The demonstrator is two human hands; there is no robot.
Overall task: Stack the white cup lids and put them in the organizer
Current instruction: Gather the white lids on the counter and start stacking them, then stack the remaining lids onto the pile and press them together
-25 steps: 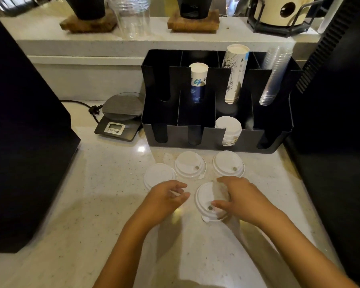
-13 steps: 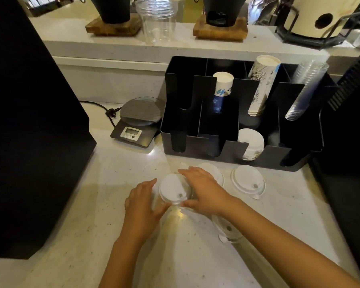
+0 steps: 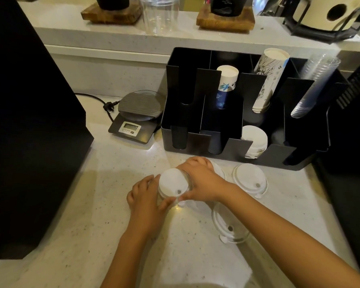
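A white cup lid [image 3: 172, 185] is held between both hands just above the counter. My left hand [image 3: 142, 197] grips its near left edge and my right hand [image 3: 202, 180] grips its right side. Behind my right hand another lid [image 3: 220, 170] is mostly hidden. A third lid [image 3: 249, 179] lies flat to the right, and one more lid [image 3: 230, 227] lies under my right forearm. The black organizer [image 3: 197, 142] stands behind, with a stack of white lids [image 3: 254, 140] in a front slot.
Paper cup stacks [image 3: 227, 84] and clear cups [image 3: 316, 84] fill the organizer's back slots. A digital scale [image 3: 136, 117] with a cord sits left of it. A large black box [image 3: 29, 132] borders the left, a black machine [image 3: 353, 142] the right.
My right hand left the near lid and moved left and forward. Both hands now hold one lid where the left lid lay. The hands have scarcely moved in the last half second.
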